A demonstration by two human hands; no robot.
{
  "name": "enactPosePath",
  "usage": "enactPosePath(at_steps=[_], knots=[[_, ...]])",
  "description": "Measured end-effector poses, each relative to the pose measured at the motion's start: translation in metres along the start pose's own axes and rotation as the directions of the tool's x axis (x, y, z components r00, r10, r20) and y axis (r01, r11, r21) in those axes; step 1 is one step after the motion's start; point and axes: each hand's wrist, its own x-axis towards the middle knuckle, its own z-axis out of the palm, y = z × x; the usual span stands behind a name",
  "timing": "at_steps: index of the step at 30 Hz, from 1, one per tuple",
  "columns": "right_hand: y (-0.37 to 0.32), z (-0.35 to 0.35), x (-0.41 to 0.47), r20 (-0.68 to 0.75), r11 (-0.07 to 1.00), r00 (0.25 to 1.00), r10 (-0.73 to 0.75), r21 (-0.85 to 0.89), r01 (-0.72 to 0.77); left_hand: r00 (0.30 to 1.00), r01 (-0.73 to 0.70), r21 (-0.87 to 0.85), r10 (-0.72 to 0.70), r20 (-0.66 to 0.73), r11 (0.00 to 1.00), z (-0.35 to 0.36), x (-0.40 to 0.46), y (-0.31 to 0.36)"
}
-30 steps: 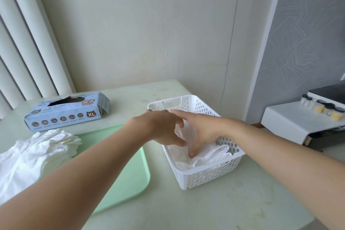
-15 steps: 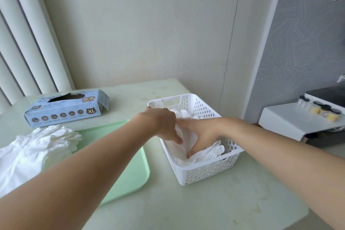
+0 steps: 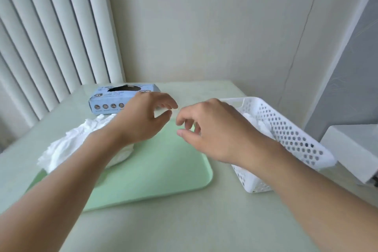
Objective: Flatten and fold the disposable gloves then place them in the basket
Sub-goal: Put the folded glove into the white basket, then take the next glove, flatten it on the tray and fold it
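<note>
Some gloves [image 3: 263, 127] perhaps basket-hidden [image 3: 290, 133].

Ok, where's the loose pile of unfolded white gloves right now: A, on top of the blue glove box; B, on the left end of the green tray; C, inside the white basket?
B: the crumpled glove pile lies on the green tray at its left end, partly behind the left forearm.

I see tray [image 3: 155, 172] centre on table [image 3: 163, 227]; glove pile [image 3: 81, 145] on tray's left part; glove box [image 3: 114, 98] behind pile; basket [image 3: 294, 139] right of tray, gloves [image 3: 257, 125] inside; both hands [image 3: 141, 116] [image 3: 212, 131] above tray.
</note>
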Motion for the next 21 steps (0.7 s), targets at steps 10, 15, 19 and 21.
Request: enactPosePath(at_steps=[10,15,19,21], knots=[[-0.057,0.113,0.08,0.159,0.988,0.985,-0.073,0.148,0.049,0.952,0.265,0.118,-0.241,-0.187,0.957,-0.035,-0.097,-0.11],[-0.066,0.113,0.077,0.077,0.986,0.995,-0.062,0.159,0.049,0.955,0.231,0.048,-0.217,-0.201,0.972,-0.039,-0.107,-0.12],[-0.039,0.047,0.051,-0.061,0.995,0.997,0.04,0.094,-0.034,0.973,0.149,-0.011,-0.148,-0.178,0.989,-0.022,-0.098,-0.095],[0.002,0.012,0.044,-0.042,0.985,0.985,0.17,-0.001,-0.17,0.984,0.102,-0.063,-0.11,-0.138,0.993,-0.013,-0.079,-0.071]])
